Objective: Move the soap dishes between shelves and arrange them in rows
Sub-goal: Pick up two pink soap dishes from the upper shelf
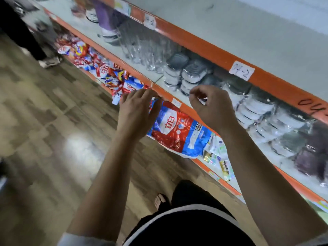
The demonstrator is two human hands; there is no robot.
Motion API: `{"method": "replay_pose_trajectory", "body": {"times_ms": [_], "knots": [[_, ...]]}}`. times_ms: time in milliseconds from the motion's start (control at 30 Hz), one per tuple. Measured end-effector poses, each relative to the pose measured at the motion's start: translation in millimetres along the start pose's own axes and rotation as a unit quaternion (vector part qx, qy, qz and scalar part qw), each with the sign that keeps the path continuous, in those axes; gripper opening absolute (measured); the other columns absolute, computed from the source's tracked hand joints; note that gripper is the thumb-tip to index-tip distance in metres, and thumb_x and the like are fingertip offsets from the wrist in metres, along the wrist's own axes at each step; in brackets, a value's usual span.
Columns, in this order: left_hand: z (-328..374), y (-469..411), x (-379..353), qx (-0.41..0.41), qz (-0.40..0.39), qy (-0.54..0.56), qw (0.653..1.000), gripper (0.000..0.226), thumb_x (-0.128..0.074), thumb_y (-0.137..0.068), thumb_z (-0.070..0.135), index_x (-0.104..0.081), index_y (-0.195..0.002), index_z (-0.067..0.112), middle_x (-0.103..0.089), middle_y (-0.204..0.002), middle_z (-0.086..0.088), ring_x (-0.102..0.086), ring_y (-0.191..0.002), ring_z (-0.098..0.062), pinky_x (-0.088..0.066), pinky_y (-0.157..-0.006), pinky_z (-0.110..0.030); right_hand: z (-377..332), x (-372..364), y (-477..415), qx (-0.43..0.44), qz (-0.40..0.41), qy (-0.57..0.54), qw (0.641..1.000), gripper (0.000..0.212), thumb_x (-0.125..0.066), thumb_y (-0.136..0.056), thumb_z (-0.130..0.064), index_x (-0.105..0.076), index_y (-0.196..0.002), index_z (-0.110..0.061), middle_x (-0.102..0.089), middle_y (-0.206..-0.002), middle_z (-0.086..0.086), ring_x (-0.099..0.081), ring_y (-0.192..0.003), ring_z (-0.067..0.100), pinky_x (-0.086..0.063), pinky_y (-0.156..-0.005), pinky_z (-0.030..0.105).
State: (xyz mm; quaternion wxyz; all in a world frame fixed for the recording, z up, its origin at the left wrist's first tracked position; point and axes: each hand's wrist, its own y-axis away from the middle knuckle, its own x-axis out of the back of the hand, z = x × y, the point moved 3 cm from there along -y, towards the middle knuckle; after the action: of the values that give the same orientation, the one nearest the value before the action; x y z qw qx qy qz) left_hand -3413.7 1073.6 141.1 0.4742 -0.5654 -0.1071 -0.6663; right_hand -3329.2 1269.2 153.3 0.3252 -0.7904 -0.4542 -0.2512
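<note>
Landmark: the orange shelf edge (pixel 133 72), which ran slantwise from upper left to lower right.

1. Floor (pixel 53 121), wood-patterned, lay left of and below the edge. On it, far to the left, stood another person's shoe (pixel 48 62) under a dark trouser leg.
2. Detergent bags (pixel 99 68), red, white and blue, were heaped on the level below the edge.
3. Drinking glasses (pixel 142 50), clear and blurred, stood in a cluster behind the edge on the pale board.
4. Left hand (pixel 140 110) was held in front of the edge, back up, with its fingers stretched forward and close together. The fingertips reached the edge and gripped nothing. It was set apart from the other hand.
5. One large detergent bag (pixel 177 132) jutted out from below the edge, partly under the left hand.
6. Soap dishes (pixel 191 71), grey and white, stood behind the edge in plastic-wrapped stacks. The stacks ran in rows rightward from the glasses. Darker purple ones (pixel 308 157) lay at the far right.
7. Right hand (pixel 211 107) hung over the edge, just in front of the nearest soap dish stacks. Its fingers were curled in toward the thumb, and no thing showed in its grip. Motion blur hid finer detail.
8. Paper label (pixel 241 71), handwritten "04-2", was stuck to the next orange strip above the edge.
9. Small packets (pixel 218 157) lay below the edge, right of the large bag.
</note>
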Motion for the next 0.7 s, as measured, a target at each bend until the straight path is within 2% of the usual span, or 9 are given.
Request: {"method": "replay_pose_trajectory", "body": {"times_ms": [167,367,533,700], "knots": [[-68,-34,13,0.036,0.022,-0.023,0.999,0.035,-0.044,-0.096,0.041,-0.067,-0.107,0.017,-0.07,-0.105,-0.005,-0.064,-0.096,-0.032,-0.038,-0.088,-0.04,-36,-52,-67,0.042,0.007,-0.04,0.998,0.023,-0.059,-0.088,-0.03,-0.072,-0.095,-0.013,-0.072,-0.091,0.001,-0.065,-0.084,0.016,-0.054,-0.077,0.042],[-143,-127,23,0.034,0.062,-0.042,0.997,0.034,-0.045,-0.097,0.04,-0.066,-0.108,0.016,-0.07,-0.105,-0.006,-0.063,-0.097,-0.032,-0.034,-0.089,-0.039,-57,-108,-178,0.087,0.022,-0.049,0.995,0.02,-0.061,-0.089,-0.028,-0.072,-0.093,-0.013,-0.071,-0.09,0.001,-0.064,-0.082,0.013,-0.054,-0.074,0.037],[-195,-213,27,0.032,0.05,-0.055,0.997,0.043,-0.038,-0.097,0.044,-0.067,-0.113,0.014,-0.07,-0.11,-0.007,-0.062,-0.104,-0.034,-0.037,-0.094,-0.042,-81,-144,-275,0.127,0.031,-0.001,0.991,0.02,-0.062,-0.089,-0.028,-0.071,-0.097,-0.013,-0.07,-0.093,0.002,-0.063,-0.085,0.017,-0.05,-0.073,0.03],[-244,-276,23,0.018,0.045,-0.08,0.996,0.039,-0.042,-0.097,0.039,-0.067,-0.113,0.013,-0.07,-0.112,-0.008,-0.063,-0.106,-0.035,-0.04,-0.097,-0.049,-101,-184,-350,0.152,0.054,0.041,0.986,0.028,-0.058,-0.09,-0.032,-0.068,-0.108,-0.012,-0.069,-0.105,0.004,-0.063,-0.097,0.024,-0.051,-0.079,0.033]]}}
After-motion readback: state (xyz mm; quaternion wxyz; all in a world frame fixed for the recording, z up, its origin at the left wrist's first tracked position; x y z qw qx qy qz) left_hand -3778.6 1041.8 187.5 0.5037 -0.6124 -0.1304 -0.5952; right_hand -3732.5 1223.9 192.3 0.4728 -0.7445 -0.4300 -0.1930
